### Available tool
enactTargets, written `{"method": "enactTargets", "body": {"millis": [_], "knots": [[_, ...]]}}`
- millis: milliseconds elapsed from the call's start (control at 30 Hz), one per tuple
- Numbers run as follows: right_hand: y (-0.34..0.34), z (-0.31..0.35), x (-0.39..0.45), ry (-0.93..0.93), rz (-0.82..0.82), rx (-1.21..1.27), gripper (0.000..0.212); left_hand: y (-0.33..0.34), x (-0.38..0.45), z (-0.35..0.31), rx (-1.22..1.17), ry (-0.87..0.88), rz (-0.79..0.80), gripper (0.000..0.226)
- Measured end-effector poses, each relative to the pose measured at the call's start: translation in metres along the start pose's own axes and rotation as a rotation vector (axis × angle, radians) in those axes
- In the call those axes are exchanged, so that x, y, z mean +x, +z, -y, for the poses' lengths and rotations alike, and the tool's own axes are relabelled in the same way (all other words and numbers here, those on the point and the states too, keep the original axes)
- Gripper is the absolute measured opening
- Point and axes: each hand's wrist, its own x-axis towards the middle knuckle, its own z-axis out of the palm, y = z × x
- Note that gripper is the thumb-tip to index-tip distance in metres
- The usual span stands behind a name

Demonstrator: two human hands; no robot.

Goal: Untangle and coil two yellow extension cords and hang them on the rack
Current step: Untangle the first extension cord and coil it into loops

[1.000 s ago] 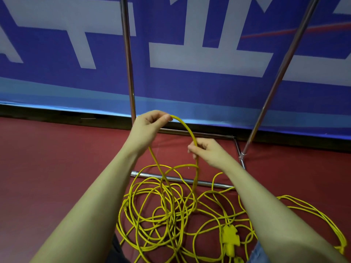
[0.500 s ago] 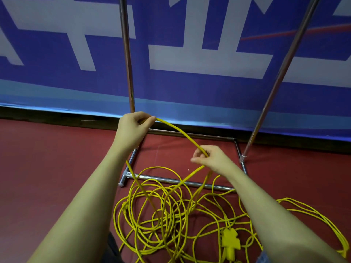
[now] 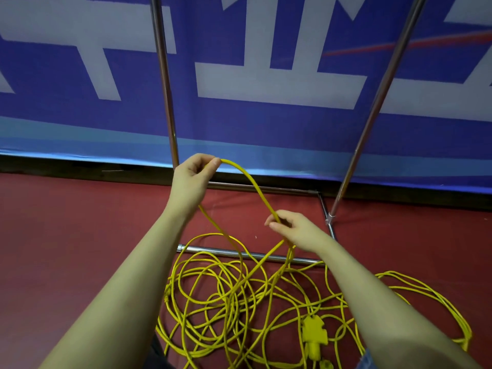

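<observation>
A tangle of yellow extension cord (image 3: 229,296) lies in loose loops on the red floor in front of me. One strand arcs up out of the heap. My left hand (image 3: 193,177) pinches the top of that arc at the fingertips. My right hand (image 3: 292,230), lower and to the right, grips the same strand where it runs down into the pile. A yellow socket block (image 3: 314,334) with a plug rests among the loops at the lower right. The metal rack's base frame (image 3: 253,254) stands just behind the pile, with its two upright poles (image 3: 165,83) rising out of view.
A blue and white banner (image 3: 266,83) covers the wall behind the rack. A further bundle of yellow loops (image 3: 431,296) trails off to the right on the red floor (image 3: 66,235). The rack's top bar is out of view.
My left hand swung left and lower, then came back up to the right with the strand. My right hand stayed near the same spot, and the arc between the hands widened.
</observation>
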Motion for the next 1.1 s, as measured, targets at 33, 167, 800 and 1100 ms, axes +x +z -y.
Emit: {"method": "enactTargets", "body": {"millis": [33,167,800,1100], "knots": [[0.000,0.000,0.000,0.011,-0.010,0.036,0.013,0.000,0.001,0.001,-0.012,-0.019,-0.027,0.014],[0.003,-0.007,0.003,0.123,-0.171,0.345,0.011,-0.004,0.003,0.010,0.028,-0.086,-0.044,0.017],[0.001,0.013,0.016,0.031,-0.269,-0.031,0.033,0.029,-0.016,-0.021,0.123,0.033,0.459,0.016],[0.020,-0.003,0.015,0.160,-0.078,0.140,0.013,0.014,-0.006,-0.013,-0.019,-0.019,0.231,0.023]]}}
